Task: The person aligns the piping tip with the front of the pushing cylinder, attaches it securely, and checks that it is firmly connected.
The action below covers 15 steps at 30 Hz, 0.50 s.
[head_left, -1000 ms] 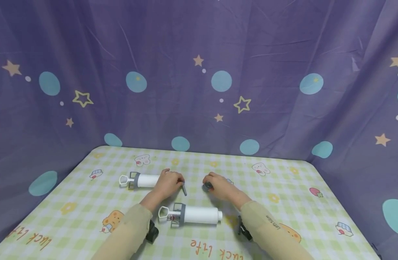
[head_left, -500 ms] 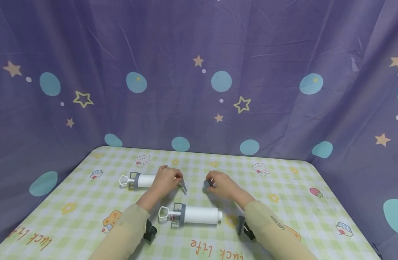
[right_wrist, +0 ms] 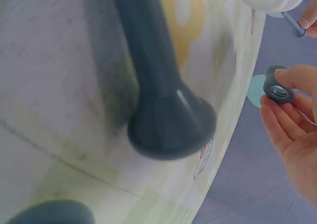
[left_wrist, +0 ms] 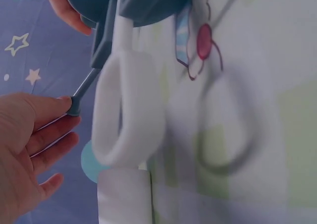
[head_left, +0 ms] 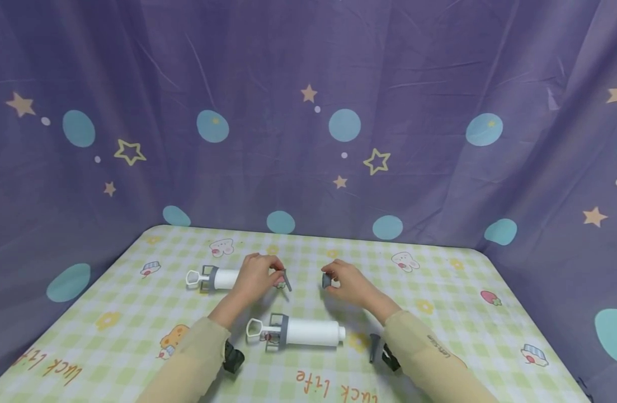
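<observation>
Between thumb and fingertips my left hand [head_left: 257,275] pinches a slim grey tube with a flared end [head_left: 287,281], raised at a slant above the cloth. In the left wrist view the thumb and forefinger hold that flared end [left_wrist: 74,106]. My right hand [head_left: 352,284] pinches a small rounded grey piece with an opening [right_wrist: 279,85]. Behind my left hand lies a white syringe-like barrel [head_left: 224,279], partly hidden, with a grey collar and white loop handle. A second such barrel [head_left: 313,332] lies nearer, between my forearms.
Another grey tube with a flared end [head_left: 374,347] lies by my right sleeve. A bit of a grey object [right_wrist: 54,213] shows low in the right wrist view. The table has a green checked cloth [head_left: 489,347]; a purple curtain [head_left: 308,67] hangs behind.
Both hands have drawn slightly apart. The left lifts and turns its grey tube; the right shifts right with its small piece, which shows more clearly. The barrels stay put.
</observation>
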{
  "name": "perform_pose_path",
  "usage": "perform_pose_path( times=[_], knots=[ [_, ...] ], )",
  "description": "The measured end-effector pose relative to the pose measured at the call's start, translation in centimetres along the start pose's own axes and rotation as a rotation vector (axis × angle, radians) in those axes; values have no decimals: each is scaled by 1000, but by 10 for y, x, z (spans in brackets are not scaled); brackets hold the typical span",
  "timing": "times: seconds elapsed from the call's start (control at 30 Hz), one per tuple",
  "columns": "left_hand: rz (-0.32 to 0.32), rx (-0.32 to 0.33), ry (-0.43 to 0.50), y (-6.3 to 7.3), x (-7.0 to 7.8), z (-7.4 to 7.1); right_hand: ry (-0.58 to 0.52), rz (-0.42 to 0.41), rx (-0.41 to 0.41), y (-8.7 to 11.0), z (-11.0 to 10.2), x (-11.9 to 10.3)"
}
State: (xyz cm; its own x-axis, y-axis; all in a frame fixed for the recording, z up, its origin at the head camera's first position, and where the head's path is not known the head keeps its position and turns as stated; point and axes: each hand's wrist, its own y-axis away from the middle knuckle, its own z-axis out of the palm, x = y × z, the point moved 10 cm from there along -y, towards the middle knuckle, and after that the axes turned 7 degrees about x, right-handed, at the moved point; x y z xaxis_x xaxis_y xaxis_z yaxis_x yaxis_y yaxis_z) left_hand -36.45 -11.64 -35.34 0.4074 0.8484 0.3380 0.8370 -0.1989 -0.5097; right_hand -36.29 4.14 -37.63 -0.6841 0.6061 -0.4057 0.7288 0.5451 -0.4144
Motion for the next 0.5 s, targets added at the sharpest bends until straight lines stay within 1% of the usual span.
perform_pose_path(
  times=[0.07,0.3,0.5],
  knots=[
    [-2,10,8,0,1,-2,1,-7,14,1,-1,0],
    [5,59,39,-1,7,-8,-84,61,53,2,-4,5],
    [3,99,63,-2,12,-12,-107,101,93,2,-9,9]
  ],
)
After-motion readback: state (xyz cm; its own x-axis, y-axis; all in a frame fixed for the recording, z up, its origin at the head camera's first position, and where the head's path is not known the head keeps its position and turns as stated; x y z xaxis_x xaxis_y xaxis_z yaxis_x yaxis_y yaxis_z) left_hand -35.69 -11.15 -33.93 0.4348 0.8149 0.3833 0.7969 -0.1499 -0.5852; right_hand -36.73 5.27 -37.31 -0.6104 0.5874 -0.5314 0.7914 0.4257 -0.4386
